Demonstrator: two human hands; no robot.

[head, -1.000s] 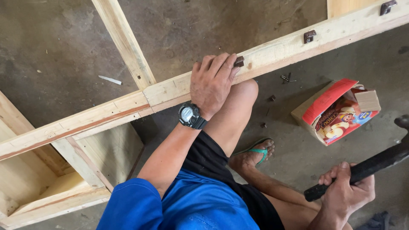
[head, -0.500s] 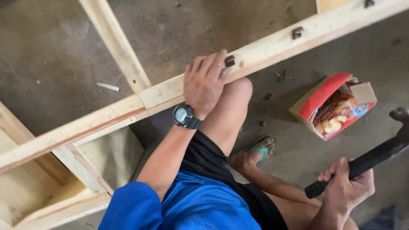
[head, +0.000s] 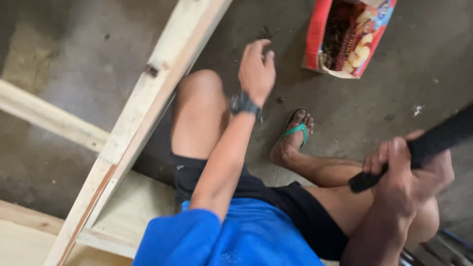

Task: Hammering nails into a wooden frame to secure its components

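Left hand (head: pixel 256 69) lifted off the pale wooden frame rail (head: pixel 162 83), fingers loosely apart, reaching toward small dark screws (head: pixel 266 33) on the concrete floor beside the red cardboard box (head: pixel 347 37). Right hand (head: pixel 409 167) clamped around black hammer handle (head: pixel 423 148), kept ready.

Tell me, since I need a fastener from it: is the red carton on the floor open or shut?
Open. The red carton lies on its side, its end flap folded back; contents are too blurred to tell.

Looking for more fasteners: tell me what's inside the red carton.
The red carton lies open on the floor; its inside shows only a dark, blurred mass. Contents cannot be made out, and its top is cropped.
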